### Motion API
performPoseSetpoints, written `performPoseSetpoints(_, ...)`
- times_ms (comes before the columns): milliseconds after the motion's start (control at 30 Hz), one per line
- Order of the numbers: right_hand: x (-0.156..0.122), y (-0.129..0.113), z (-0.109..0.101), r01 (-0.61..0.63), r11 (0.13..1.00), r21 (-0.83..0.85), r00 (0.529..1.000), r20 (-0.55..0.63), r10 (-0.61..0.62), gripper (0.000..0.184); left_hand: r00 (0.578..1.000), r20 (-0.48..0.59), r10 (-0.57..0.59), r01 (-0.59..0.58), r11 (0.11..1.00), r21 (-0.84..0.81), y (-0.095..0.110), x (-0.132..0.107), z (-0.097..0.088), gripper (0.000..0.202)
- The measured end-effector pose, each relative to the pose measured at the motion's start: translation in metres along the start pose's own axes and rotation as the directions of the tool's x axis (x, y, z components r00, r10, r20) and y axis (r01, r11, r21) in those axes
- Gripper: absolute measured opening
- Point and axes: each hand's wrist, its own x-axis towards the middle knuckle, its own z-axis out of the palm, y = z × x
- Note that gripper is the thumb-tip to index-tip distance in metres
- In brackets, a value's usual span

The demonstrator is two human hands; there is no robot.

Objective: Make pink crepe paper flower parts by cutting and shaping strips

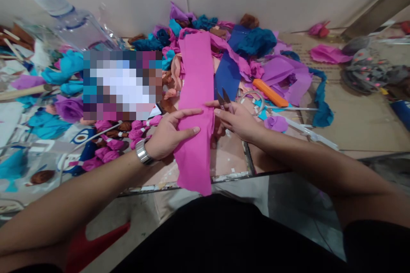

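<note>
A long pink crepe paper strip (196, 72) runs from the heap at the back down past the table's front edge. My left hand (169, 134) grips its left side, thumb and index finger on top, the other fingers hidden underneath. At the strip's right edge, my right hand (238, 121) pinches the paper between its fingers. Small dark-bladed snips (226, 101) stick up from the same hand, their handles hidden by it. Just beyond lies a blue sheet (227, 77), partly under pink paper.
An orange cutter (270, 93) and a tape ring (253, 101) lie right of my hands. A clear bottle (80, 25) stands at back left. Pink wrapped pieces (105, 151), teal crepe paper (261, 42) and purple paper (288, 74) crowd around. Cardboard (361, 115) covers the right side.
</note>
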Motion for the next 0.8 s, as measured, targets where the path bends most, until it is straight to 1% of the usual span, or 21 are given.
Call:
performPoseSetpoints(100,0.003,-0.001,-0.001,0.019,0.999,0.036,1.000,-0.022,-0.019,0.045,1.000,0.021,-0.015,0.014,0.999,0.035,0.004,-0.001,0.000,0.059)
performPoseSetpoints(200,0.007,-0.003,-0.003,0.036,0.996,0.077,0.999,-0.036,-0.033,0.037,0.998,0.052,-0.027,0.024,0.998,0.059,0.007,-0.003,0.001,0.059)
performPoseSetpoints(300,0.010,-0.005,-0.006,0.050,0.992,0.114,0.997,-0.058,-0.044,0.032,0.994,0.092,-0.052,0.049,0.998,0.032,0.009,-0.006,0.003,0.059)
performPoseSetpoints(433,0.014,-0.008,-0.009,0.036,0.994,0.107,0.997,-0.077,-0.028,0.031,0.980,0.184,-0.073,0.082,0.996,-0.044,0.012,-0.011,0.006,0.058)
performPoseSetpoints(567,0.019,-0.011,-0.009,0.031,0.996,0.079,0.995,-0.093,-0.023,0.027,0.960,0.279,-0.029,0.041,0.998,-0.039,0.016,-0.014,0.007,0.053)
performPoseSetpoints(700,0.024,-0.014,-0.009,0.014,0.997,0.074,0.993,-0.114,-0.006,0.029,0.921,0.390,-0.013,0.032,0.998,-0.044,0.017,-0.016,0.008,0.053)
performPoseSetpoints(767,0.025,-0.013,-0.009,0.015,0.998,0.068,0.994,-0.113,-0.007,0.034,0.906,0.422,-0.024,0.059,0.996,-0.070,0.016,-0.017,0.009,0.053)
performPoseSetpoints(800,0.026,-0.012,-0.010,0.014,0.998,0.053,0.994,-0.107,-0.008,0.037,0.908,0.417,-0.043,0.091,0.991,-0.096,0.015,-0.017,0.010,0.053)
